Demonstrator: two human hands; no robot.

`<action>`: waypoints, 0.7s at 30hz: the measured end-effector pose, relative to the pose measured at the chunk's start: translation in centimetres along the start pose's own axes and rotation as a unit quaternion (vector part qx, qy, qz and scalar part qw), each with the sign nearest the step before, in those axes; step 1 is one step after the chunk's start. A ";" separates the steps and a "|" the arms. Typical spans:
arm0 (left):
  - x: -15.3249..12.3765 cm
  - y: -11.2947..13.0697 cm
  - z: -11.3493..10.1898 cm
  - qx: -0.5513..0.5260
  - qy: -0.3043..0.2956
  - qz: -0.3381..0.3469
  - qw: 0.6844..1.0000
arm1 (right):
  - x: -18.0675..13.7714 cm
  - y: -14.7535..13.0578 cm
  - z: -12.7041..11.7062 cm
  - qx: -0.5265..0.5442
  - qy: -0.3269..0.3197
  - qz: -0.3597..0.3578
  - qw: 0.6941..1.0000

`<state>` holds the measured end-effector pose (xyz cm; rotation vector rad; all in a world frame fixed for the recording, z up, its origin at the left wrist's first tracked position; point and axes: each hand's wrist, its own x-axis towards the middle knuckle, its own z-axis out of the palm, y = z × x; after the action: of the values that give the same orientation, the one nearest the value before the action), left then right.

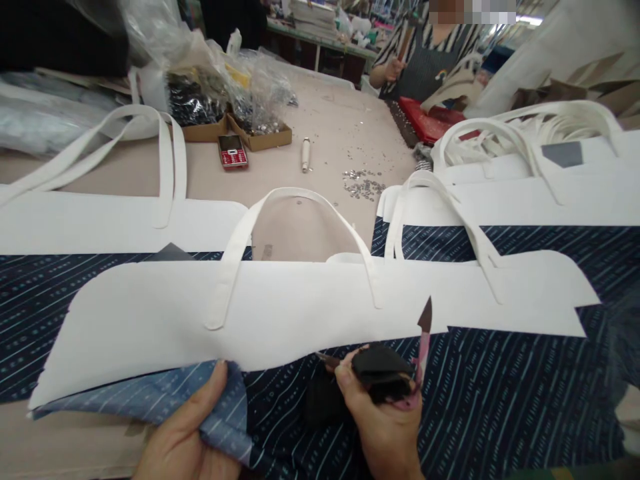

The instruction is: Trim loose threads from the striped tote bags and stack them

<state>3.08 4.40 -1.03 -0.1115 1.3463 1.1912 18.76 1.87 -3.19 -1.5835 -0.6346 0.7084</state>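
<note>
A tote bag [310,313] with a white top band, white handles and dark blue striped fabric lies flat in front of me. My left hand [193,430] pinches the folded-back lower edge of the blue fabric, thumb on top. My right hand [383,417] is closed around a small black piece [383,370] and a pair of pink-handled scissors [424,347], whose dark blade points up over the white band.
More matching bags lie at left [90,227] and stacked at right [540,193]. Beyond are a red phone [233,152], cardboard boxes with plastic bags [260,130], a white-handled tool [305,155] and scattered metal studs [363,183]. A person in a striped top [425,57] works at the far side.
</note>
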 end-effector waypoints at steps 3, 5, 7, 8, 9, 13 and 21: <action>0.3 -0.1 -0.3 -0.003 -0.012 0.008 1.000 | 0.5 -0.9 -0.1 -0.004 -0.014 0.016 1.000; 0.3 0.0 -0.3 -0.007 -0.028 0.016 0.999 | 0.5 -1.1 0.0 -0.001 -0.028 0.009 1.000; 0.1 0.2 0.0 -0.012 -0.014 0.003 1.000 | 0.5 -1.0 0.0 0.003 -0.034 0.002 0.999; 0.0 0.3 0.1 -0.015 0.003 -0.010 1.000 | 0.5 -0.9 0.1 0.003 -0.036 -0.001 0.999; -0.1 0.5 0.3 -0.021 0.017 -0.024 0.999 | 0.4 -0.8 0.1 0.003 -0.036 -0.003 0.999; -0.4 0.6 0.5 -0.056 0.032 -0.056 0.996 | 0.2 -0.2 0.4 0.000 -0.025 0.000 1.000; 0.3 0.1 -0.7 -0.044 0.021 -0.085 0.995 | 0.0 0.3 0.6 -0.027 -0.040 -0.040 0.998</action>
<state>2.50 4.17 -1.47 -0.3087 1.2947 1.1091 18.27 2.23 -3.57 -1.5765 -0.7765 0.7020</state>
